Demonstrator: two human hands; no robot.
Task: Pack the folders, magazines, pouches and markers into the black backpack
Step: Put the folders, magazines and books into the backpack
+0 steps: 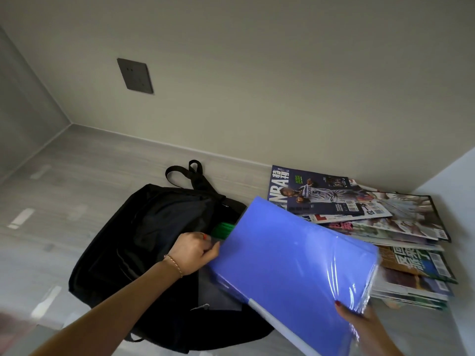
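We saw a dark grey wall socket plate [135,75] at about ten o'clock, set flush in a pale beige wall [257,73]. Below it ran a light baseboard [180,147], meeting a grey wood-grain floor [77,176] that filled the nine o'clock side. At three o'clock stood a white panel [457,176].

My arms are bare right up to where the view cuts them off — no sleeves, no watch, no rings that I can make out. On my left wrist, just behind my left hand [194,253], sits a thin beaded bracelet [174,264] of small pale and reddish beads. My nails are painted red — one shows on my right hand [359,318], another on my left.
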